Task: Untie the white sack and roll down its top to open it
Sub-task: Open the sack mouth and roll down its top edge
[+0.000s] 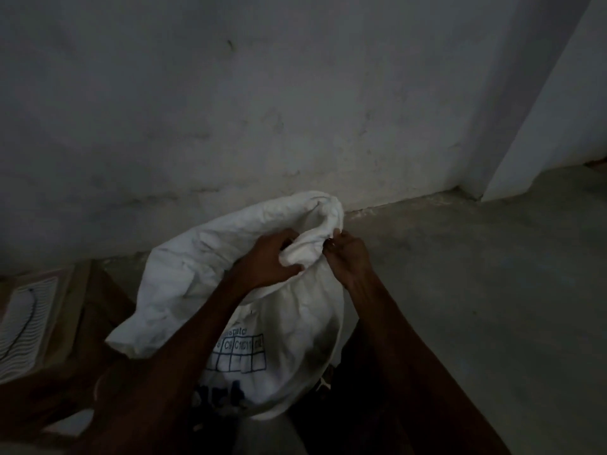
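Left hand (266, 257): we note it closed around a bunched fold of the white sack (262, 310) at its top, fingers curled over the cloth, thumb beneath. Right hand (348, 254): we record it just beside the left, fingertips pinched on the same rolled edge of cloth. White sack: we find it upright on the concrete floor (476, 274), close to the grey wall (262, 110), between our two forearms; its upper cloth is loose and rumpled, folded over toward the left, and the near side bears a dark blue printed grid with letters we cannot fully read. Far left: we list a flat pale panel with wavy lines (23, 326), lying on a brown surface. Lighting dim throughout.
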`<control>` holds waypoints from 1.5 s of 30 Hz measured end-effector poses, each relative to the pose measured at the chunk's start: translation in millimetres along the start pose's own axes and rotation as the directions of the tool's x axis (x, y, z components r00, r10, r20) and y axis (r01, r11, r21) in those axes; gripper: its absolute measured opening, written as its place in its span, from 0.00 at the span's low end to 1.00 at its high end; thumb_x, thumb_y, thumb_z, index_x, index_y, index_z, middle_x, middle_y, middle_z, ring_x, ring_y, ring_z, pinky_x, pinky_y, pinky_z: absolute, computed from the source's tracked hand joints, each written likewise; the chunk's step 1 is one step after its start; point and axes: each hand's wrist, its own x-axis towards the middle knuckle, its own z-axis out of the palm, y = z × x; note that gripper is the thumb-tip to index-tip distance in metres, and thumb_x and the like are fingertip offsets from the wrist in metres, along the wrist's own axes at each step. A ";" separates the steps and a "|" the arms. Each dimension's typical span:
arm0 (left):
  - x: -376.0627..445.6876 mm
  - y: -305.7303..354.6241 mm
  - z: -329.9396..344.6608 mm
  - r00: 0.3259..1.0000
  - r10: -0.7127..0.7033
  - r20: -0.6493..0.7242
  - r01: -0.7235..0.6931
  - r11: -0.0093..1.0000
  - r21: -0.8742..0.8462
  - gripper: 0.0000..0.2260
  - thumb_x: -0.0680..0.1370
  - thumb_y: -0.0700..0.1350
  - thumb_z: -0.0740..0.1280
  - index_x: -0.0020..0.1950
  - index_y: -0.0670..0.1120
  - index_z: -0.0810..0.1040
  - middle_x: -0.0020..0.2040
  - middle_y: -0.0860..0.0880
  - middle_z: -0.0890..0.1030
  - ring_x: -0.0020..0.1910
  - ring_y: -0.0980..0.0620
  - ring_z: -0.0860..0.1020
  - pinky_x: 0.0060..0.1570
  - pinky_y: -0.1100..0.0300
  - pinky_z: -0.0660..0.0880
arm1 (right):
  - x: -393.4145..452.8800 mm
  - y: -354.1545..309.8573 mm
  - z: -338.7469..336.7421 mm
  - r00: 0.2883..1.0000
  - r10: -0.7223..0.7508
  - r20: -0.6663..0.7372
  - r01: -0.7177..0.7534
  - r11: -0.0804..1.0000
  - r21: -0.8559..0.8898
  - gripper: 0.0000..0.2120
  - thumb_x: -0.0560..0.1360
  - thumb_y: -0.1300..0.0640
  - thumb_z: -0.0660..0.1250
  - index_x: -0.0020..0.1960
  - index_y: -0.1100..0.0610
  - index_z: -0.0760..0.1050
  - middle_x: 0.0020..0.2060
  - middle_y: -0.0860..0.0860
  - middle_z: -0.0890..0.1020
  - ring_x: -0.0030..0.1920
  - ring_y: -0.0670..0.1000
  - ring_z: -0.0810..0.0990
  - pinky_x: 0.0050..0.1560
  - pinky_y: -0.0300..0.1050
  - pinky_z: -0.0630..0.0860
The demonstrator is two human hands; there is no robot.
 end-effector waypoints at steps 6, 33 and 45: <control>-16.5 -2.0 -0.1 0.998 0.018 -0.065 -0.011 0.994 0.112 0.15 0.71 0.44 0.69 0.55 0.52 0.70 0.50 0.54 0.78 0.49 0.53 0.79 0.49 0.57 0.75 | -12.7 -12.7 0.3 0.746 -0.666 -0.014 0.652 0.734 -0.193 0.31 0.63 0.69 0.68 0.65 0.57 0.67 0.62 0.57 0.69 0.63 0.56 0.72 0.62 0.51 0.74; -75.3 -53.0 23.7 0.803 0.575 -0.156 -0.384 0.700 0.602 0.07 0.75 0.39 0.64 0.43 0.46 0.82 0.40 0.47 0.82 0.38 0.49 0.77 0.36 0.55 0.76 | -11.5 3.4 33.4 0.569 -0.259 0.781 0.757 -0.207 -0.620 0.37 0.56 0.34 0.67 0.61 0.49 0.73 0.54 0.51 0.77 0.58 0.56 0.74 0.59 0.54 0.66; -118.3 -72.0 8.0 0.975 -0.202 -0.097 0.163 0.937 -0.309 0.32 0.64 0.47 0.81 0.66 0.51 0.73 0.63 0.47 0.77 0.61 0.55 0.77 0.58 0.57 0.75 | -4.6 38.5 38.4 0.593 -0.323 0.737 0.774 -0.023 -0.633 0.23 0.58 0.54 0.76 0.53 0.50 0.79 0.43 0.51 0.84 0.44 0.57 0.83 0.40 0.47 0.77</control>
